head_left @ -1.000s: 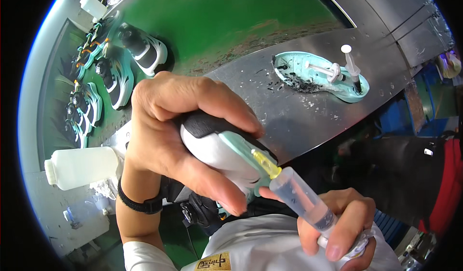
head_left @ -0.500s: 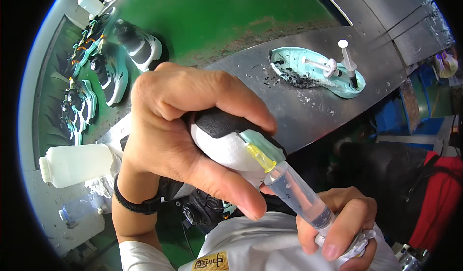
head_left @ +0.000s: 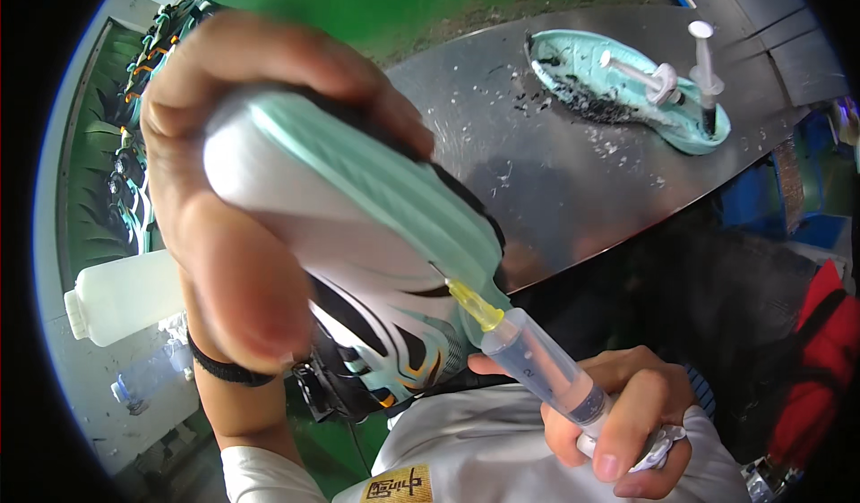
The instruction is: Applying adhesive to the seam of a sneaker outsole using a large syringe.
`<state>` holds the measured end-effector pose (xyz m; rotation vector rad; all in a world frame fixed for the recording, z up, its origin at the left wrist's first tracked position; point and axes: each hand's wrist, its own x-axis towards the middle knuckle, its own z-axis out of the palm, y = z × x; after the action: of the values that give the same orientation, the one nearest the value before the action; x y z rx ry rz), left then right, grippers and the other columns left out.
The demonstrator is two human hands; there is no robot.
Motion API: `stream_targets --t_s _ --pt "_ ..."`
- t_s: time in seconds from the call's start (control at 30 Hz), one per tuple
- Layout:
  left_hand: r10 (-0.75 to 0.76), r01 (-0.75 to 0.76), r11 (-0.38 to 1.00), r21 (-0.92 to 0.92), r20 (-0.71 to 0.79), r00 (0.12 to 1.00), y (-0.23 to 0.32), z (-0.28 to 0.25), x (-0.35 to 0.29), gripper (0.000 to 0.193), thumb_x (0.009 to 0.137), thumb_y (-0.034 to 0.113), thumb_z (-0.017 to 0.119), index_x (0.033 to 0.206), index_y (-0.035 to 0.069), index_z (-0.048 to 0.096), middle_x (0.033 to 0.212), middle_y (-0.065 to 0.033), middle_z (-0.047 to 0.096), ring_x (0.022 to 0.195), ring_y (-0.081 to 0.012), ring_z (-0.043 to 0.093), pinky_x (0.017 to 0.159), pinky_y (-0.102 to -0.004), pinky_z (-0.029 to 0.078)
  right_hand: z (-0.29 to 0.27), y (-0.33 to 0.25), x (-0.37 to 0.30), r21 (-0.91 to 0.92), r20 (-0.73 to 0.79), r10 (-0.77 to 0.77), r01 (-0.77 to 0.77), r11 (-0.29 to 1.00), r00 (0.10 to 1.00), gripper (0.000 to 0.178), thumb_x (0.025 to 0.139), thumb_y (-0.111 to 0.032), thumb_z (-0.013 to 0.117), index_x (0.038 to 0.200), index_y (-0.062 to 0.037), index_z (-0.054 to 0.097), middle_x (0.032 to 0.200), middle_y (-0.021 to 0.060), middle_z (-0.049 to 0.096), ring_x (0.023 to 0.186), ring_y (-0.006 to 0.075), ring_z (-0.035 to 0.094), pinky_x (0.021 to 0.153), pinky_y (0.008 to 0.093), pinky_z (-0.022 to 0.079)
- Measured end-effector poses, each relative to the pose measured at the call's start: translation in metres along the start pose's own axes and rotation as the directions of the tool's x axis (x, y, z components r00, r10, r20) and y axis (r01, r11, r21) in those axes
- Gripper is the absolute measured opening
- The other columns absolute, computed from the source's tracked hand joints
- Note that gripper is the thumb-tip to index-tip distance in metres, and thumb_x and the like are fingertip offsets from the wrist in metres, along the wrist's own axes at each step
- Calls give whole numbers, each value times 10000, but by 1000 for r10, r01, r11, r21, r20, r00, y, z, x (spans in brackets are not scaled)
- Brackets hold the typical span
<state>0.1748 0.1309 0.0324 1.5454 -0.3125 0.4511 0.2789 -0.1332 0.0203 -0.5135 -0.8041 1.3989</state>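
My left hand [head_left: 184, 158] grips a running shoe [head_left: 367, 207] by its toe or heel end, sole edge turned up. The shoe has a white midsole, a mint-green band and a black, white and orange upper. Low at the right, my right hand [head_left: 632, 404] holds a clear syringe [head_left: 545, 360] with a yellow needle hub and liquid inside, fingers wrapped round its plunger end. Its thin needle points up-left at the seam between white and mint; whether the tip touches cannot be told. The left thumb is blurred.
A mint shoe sole [head_left: 573, 42] with black crumbs lies on the metal table [head_left: 475, 100], two syringes on it, one lying [head_left: 640, 75], one upright [head_left: 706, 68]. A white plastic bottle [head_left: 125, 297] and several shoes [head_left: 130, 185] stand at left. A red cloth [head_left: 820, 360] hangs at right.
My left hand has come up and left, turning the shoe so its long side faces the syringe. The right hand has shifted slightly left, and the needle now shows bare.
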Motion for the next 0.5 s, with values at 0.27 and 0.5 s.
stream_targets --t_s 0.27,0.5 --pt "-72 72 997 -32 -14 997 -15 -28 -10 806 562 638 727 1084 49 552 927 -80 574 839 -210 572 722 -310 485 -12 13 5 51 -51 41 -39 998 998 280 731 -60 677 966 -101 530 781 174 561 644 229 555 977 697 196" --pt "-96 80 991 -107 -162 982 -21 -36 -24 792 615 679 669 1084 52 553 933 -59 553 844 -197 544 737 -313 445 -11 21 7 79 -141 -4 15 997 990 239 705 -62 670 915 -73 557 726 163 551 605 214 542 940 697 263"
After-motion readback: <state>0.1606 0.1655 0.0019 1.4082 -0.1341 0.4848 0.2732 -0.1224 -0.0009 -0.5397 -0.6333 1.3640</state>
